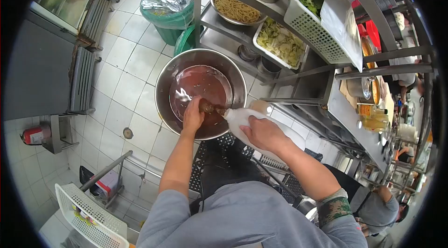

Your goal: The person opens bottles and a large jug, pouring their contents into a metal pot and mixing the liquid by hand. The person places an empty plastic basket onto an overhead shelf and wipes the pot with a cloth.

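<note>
My right hand grips a large white plastic jug, tilted with its mouth to the left. Brown liquid shows at the jug's mouth. My left hand has its fingers curled round a small brown cup-like thing in front of that mouth; its exact kind is hard to make out. Both are above a big round steel pot, which holds reddish, shiny liquid.
A green bin with silvery bags stands beyond the pot. To the right, a steel rack carries noodles, a tray of cut greens and a white basket. Another person is at lower right.
</note>
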The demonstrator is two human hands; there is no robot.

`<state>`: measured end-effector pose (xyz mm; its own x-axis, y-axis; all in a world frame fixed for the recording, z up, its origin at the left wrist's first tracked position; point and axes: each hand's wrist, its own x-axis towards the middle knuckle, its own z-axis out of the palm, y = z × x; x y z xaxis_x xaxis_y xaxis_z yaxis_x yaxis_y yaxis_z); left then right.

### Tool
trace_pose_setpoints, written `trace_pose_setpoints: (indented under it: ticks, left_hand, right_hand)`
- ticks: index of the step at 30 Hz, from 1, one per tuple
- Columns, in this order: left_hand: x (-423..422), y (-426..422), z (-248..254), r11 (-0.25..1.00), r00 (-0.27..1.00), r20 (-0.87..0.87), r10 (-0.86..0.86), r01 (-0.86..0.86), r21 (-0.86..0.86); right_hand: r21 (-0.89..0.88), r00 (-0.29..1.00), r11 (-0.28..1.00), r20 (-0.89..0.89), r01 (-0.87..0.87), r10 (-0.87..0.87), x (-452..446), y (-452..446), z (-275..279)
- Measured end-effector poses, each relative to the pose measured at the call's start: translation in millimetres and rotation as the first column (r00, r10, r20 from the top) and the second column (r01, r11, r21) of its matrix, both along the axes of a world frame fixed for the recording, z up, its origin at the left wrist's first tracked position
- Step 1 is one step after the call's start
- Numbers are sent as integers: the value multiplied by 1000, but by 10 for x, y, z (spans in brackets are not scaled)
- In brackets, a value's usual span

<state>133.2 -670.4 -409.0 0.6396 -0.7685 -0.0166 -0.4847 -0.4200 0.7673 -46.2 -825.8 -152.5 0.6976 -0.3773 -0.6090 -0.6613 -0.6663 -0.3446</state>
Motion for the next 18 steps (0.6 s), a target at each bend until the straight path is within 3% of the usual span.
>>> trace_pose_setpoints:
  ticks: [15,18]
  left_hand:
    - [-42,-59,78,1000,999,-39,-19,19,15]
    - [-49,-60,33,999,999,-47,-15,16,34]
  right_hand:
    - [-31,994,998,-96,-51,48,38,-4,-39]
    - [38,981,999,-195,-6,13,113,-15,123]
